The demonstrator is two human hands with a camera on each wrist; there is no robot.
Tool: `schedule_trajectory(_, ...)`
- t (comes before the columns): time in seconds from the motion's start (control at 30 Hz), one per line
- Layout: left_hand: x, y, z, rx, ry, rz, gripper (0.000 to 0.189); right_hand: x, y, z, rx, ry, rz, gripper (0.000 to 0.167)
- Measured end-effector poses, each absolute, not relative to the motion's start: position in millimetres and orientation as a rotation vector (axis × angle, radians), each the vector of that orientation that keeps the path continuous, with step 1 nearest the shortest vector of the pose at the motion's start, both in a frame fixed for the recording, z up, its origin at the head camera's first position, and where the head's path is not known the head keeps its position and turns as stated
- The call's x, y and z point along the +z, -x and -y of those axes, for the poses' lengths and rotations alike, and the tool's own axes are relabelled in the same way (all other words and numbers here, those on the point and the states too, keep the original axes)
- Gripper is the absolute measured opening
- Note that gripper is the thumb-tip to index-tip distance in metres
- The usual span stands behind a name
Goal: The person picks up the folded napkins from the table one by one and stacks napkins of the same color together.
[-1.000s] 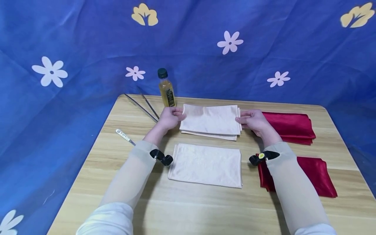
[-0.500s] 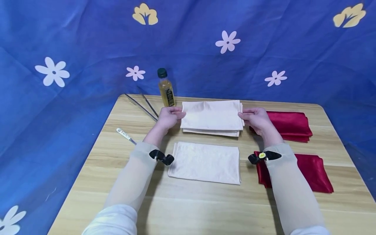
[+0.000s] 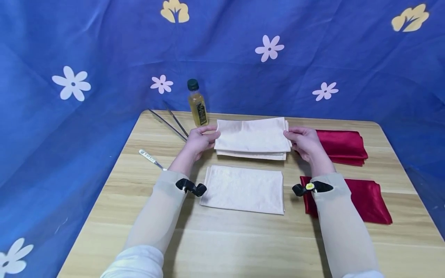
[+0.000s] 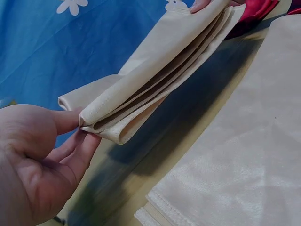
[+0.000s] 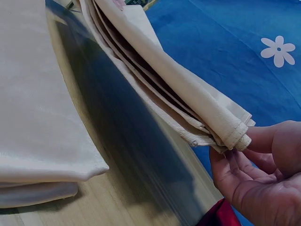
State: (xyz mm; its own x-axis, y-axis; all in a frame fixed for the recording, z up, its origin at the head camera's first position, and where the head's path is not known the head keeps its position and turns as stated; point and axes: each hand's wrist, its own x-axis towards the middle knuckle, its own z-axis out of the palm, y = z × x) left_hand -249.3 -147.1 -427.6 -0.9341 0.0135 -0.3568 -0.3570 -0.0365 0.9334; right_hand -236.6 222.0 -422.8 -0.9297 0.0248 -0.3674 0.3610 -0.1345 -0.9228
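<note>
Where the left sleeve (image 3: 151, 220) begins, I lose the utensil (image 3: 148, 157); the left hand (image 3: 199, 139) pinches a cream cloth (image 3: 253, 135) above the table (image 3: 250, 247), the right hand (image 3: 306, 141) its other end; the right sleeve (image 3: 340, 220) partly masks a red cloth (image 3: 370, 200).

Worn on the person's head, one camera looks forward and down, far enough back to take in most of the table (image 3: 243, 243) and blue floral curtain (image 3: 222, 46); close in, I see the left wrist camera (image 3: 199, 190) facing rightward past the left grip (image 4: 40, 160), the right wrist camera (image 3: 299, 190) leftward past the right grip (image 5: 268, 186); all three share the held cream cloth (image 3: 252, 136), folds edge-on in both wrist views.
</note>
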Motion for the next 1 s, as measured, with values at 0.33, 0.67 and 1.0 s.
schedule_trajectory(0.33,-422.2,246.4,151.3,1.986,0.358,-2.021,0.042,-419.1,231.2,-224.2,-2.259,-0.394,-1.824,0.012)
schedule_trajectory(0.67,-413.4,238.0,152.7,1.960,0.314,-2.028,0.042,-414.3,217.2,-228.8,-2.283,-0.342,-1.761,0.012)
schedule_trajectory(1.0,-398.0,222.8,157.4,1.995,0.271,-1.997,0.040,-402.9,201.9,-232.9,-2.228,-0.318,-1.813,0.021)
